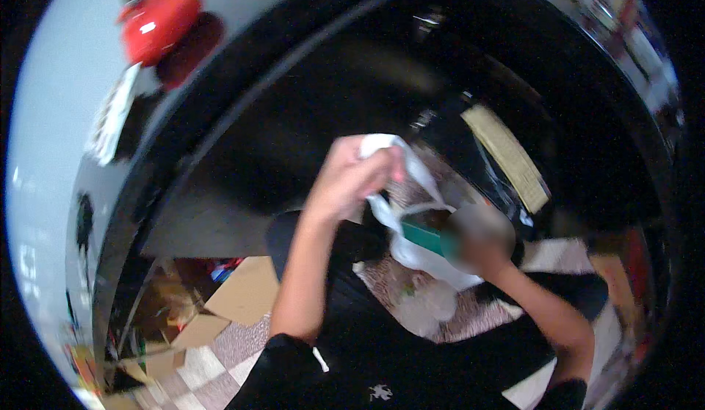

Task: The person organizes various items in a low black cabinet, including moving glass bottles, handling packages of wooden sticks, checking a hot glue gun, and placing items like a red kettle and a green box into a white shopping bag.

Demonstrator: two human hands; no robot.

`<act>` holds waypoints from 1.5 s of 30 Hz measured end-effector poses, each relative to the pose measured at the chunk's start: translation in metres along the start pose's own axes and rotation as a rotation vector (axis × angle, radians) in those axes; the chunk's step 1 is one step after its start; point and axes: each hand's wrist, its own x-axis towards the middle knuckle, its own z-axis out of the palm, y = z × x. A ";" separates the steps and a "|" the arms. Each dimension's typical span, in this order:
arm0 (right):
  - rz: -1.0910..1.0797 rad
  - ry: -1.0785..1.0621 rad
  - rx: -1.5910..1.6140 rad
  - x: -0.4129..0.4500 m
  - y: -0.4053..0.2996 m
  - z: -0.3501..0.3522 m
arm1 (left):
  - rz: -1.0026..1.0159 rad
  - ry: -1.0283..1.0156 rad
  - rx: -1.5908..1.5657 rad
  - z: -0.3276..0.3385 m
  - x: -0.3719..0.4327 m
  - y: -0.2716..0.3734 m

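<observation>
My left hand (358,176) is raised and grips a handle of a white plastic bag (424,258). Below it the bag hangs with its mouth spread. A green flat-sided item (423,238), perhaps a box, shows inside the opening. My right hand (478,239) is at the bag's right side, over the end of the green item. Heavy blur covers those fingers, so their grip is hidden. Under the bag, a crumpled translucent plastic piece (427,305) lies on the patterned floor covering (380,283) between my legs.
Open cardboard boxes (245,291) stand at lower left. A long tan strip or box (506,159) lies beyond my right hand. The black table (237,151) curves ahead, bearing a red rounded object (160,24) on the pale surface beyond its edge. More cardboard (614,283) is at right.
</observation>
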 end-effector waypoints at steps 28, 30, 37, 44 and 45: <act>-0.027 0.371 0.389 0.095 -0.031 -0.222 | 0.013 0.342 0.275 -0.024 -0.011 0.005; 0.137 0.175 0.496 0.088 -0.007 -0.154 | -0.016 0.429 0.390 -0.027 -0.016 0.005; 0.614 -0.084 1.337 0.041 0.038 0.050 | -0.015 0.531 0.557 -0.013 -0.015 0.008; 0.483 0.328 0.994 0.048 -0.027 -0.023 | 0.117 0.538 0.623 -0.005 0.000 -0.004; 0.424 0.268 1.070 0.047 -0.030 -0.039 | 0.104 0.551 0.680 0.001 0.005 -0.007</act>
